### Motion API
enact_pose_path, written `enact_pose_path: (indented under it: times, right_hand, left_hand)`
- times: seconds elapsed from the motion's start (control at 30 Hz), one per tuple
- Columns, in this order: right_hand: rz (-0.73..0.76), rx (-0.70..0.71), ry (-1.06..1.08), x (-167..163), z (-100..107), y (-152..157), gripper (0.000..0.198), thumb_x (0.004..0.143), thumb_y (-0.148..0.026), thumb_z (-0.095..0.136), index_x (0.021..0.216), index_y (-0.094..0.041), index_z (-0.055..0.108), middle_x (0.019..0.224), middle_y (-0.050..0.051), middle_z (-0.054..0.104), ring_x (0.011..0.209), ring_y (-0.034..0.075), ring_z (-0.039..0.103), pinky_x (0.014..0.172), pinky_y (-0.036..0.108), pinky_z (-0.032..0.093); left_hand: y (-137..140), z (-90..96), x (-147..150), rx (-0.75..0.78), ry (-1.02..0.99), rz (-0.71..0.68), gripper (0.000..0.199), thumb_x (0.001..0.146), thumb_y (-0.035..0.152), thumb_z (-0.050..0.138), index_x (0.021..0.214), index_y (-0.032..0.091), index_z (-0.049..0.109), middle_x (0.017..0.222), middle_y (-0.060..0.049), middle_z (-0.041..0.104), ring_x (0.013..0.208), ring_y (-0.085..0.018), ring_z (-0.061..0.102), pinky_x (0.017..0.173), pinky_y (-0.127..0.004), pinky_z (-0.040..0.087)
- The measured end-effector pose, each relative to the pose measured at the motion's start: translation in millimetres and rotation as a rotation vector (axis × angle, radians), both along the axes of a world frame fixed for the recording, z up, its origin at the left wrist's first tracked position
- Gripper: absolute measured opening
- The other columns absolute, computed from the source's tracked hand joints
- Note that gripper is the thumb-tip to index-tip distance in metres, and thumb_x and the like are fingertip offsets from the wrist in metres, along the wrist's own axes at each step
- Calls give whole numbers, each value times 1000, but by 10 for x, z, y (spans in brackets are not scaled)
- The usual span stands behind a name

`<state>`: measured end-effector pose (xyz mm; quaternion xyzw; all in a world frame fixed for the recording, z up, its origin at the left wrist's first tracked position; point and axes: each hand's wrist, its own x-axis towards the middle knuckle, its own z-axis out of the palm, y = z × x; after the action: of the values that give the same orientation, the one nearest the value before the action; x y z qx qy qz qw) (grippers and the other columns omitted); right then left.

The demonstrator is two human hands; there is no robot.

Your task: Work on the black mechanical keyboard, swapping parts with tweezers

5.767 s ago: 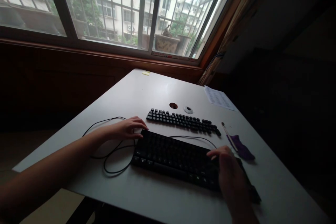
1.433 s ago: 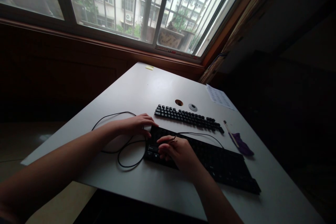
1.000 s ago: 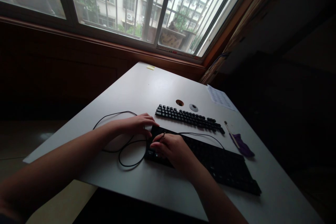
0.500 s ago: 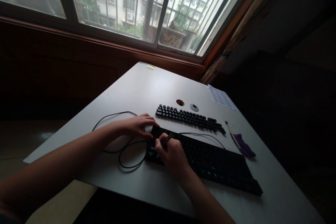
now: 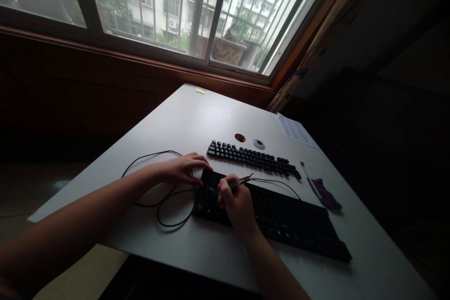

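A black keyboard (image 5: 295, 225) lies across the white desk, its surface too dark for most details. At its far left corner is my left hand (image 5: 186, 168), with the thumb on the left end and the fingers along the back edge, holding it. Over the left part of the keyboard my right hand (image 5: 237, 201) is closed around a keycap puller (image 5: 242, 180). Two thin wire prongs stick out of that fist towards the right. Behind the keyboard, loose black keycaps (image 5: 251, 157) stand in keyboard-like rows.
A black cable (image 5: 172, 229) loops left of the keyboard. To the right, a thin brush (image 5: 311, 180) lies on a purple cloth (image 5: 328, 197). Farther back are a desk hole (image 5: 240, 138), a round grey cover (image 5: 259, 144) and a printed sheet (image 5: 295, 129). A barred window stands beyond.
My right hand has shifted slightly right and turned, so the puller's prongs now point right and show clearly. My left hand stays at the keyboard's corner.
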<state>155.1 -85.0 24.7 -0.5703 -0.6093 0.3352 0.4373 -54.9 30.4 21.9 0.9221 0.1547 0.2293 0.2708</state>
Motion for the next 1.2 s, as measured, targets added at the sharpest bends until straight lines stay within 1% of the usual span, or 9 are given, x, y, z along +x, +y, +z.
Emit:
enact_pose_path:
  times: [0.1,0.2,0.33,0.43,0.53,0.77,0.97,1.07,1.2]
  right_hand:
    - [-20,-15,65,16,-19,17,32,95,-47,52,76,-21,53,50,-6,54,42,11,50,45,21,38]
    - [-44,-38,160,28,-34,31,33,94,-49,53,76,-21,53,50,-6,53,42,10,47,44,21,37]
    - [-13,-86,268,35,-23,50,34,93,-49,55,76,-20,53,51,-7,51,42,9,44,43,20,34]
    - [20,-99,313,37,-13,53,33,94,-49,54,77,-20,53,52,-7,50,42,9,43,43,20,34]
    - [10,-77,269,42,-15,48,34,94,-49,53,76,-20,53,51,-7,49,43,9,42,44,20,34]
    - [-46,-49,80,48,-32,75,35,95,-46,51,71,-20,51,50,-6,48,45,10,45,47,21,36]
    - [-63,-56,34,25,0,57,34,95,-43,48,70,-21,50,49,-6,51,41,11,48,46,21,38]
    - [-98,-36,-8,15,9,52,34,95,-42,46,69,-22,50,48,-5,52,41,12,51,47,21,39]
    - [-130,-23,-64,3,8,68,33,95,-42,44,69,-22,50,49,-4,53,43,14,52,48,23,39]
  left_hand:
    - [-88,99,33,76,-92,-34,38,88,29,70,125,22,64,117,-13,64,111,-27,54,99,-42,45]
    - [-186,161,87,103,-112,-82,35,90,28,69,123,22,65,111,-12,65,104,-24,55,94,-38,47]
    - [-255,130,155,147,-121,-124,23,93,26,63,115,20,66,97,-11,68,93,-22,57,85,-33,50]
    - [-263,89,169,191,-131,-116,17,94,26,62,109,19,67,93,-10,68,90,-21,58,81,-32,50]
    - [-265,86,165,207,-143,-107,15,93,26,63,106,20,67,92,-9,69,87,-20,59,79,-31,49]
    - [-278,90,177,143,-184,-124,14,88,22,68,101,19,68,89,-9,70,83,-19,62,77,-29,51]
    - [-297,35,170,14,-165,-108,19,86,15,66,105,18,67,93,-8,66,75,-14,65,68,-22,52]
    - [-310,38,178,-17,-168,-114,18,86,14,65,104,17,66,94,-8,65,77,-15,65,70,-23,53]
    - [-319,50,193,-18,-154,-116,18,85,12,64,103,17,66,95,-8,65,77,-14,65,69,-23,53]
